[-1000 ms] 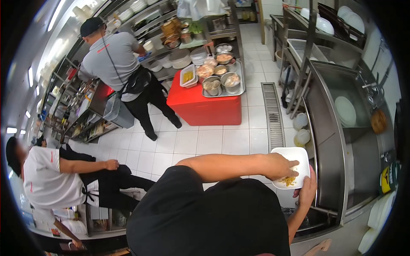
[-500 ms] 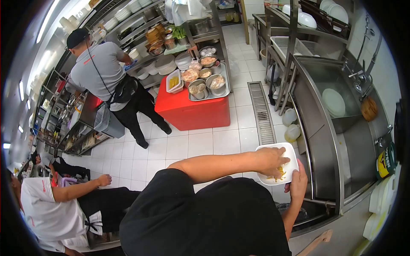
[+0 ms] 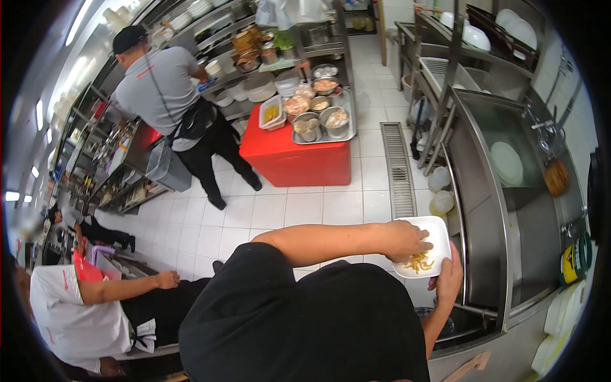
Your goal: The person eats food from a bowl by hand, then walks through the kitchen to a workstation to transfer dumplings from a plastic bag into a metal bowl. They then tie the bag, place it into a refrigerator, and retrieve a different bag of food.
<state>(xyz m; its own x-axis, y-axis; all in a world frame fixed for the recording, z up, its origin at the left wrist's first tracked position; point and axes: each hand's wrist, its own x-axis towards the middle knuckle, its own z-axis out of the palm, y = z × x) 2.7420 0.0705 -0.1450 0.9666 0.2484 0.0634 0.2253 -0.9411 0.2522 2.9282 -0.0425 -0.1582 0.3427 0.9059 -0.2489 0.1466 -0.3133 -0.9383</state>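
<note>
A white square dish (image 3: 435, 225) is tilted toward the camera at right of centre, with thin yellow-brown strips (image 3: 419, 262) lying in its lower part. My right hand (image 3: 450, 274) grips the dish's right edge, its thumb along the rim and its other fingers partly hidden under the dish. Over the left side of the dish reaches my left hand (image 3: 407, 240), fingers bent and drawn together at the strips. Its thumb and what lies under its palm are hidden.
A metal sink (image 3: 506, 210) holding a white plate (image 3: 506, 163) stands right. Food-filled pots sit on a tray (image 3: 331, 137) upon a red box (image 3: 299, 167). One person (image 3: 159, 95) stands at left shelves, another (image 3: 76, 296) lower left. A drain grate (image 3: 399, 172) crosses the floor.
The view has shifted slightly. My left fingers, spread before, are drawn closer together, and more of the strips shows. The lower-left person's hand has moved a little right.
</note>
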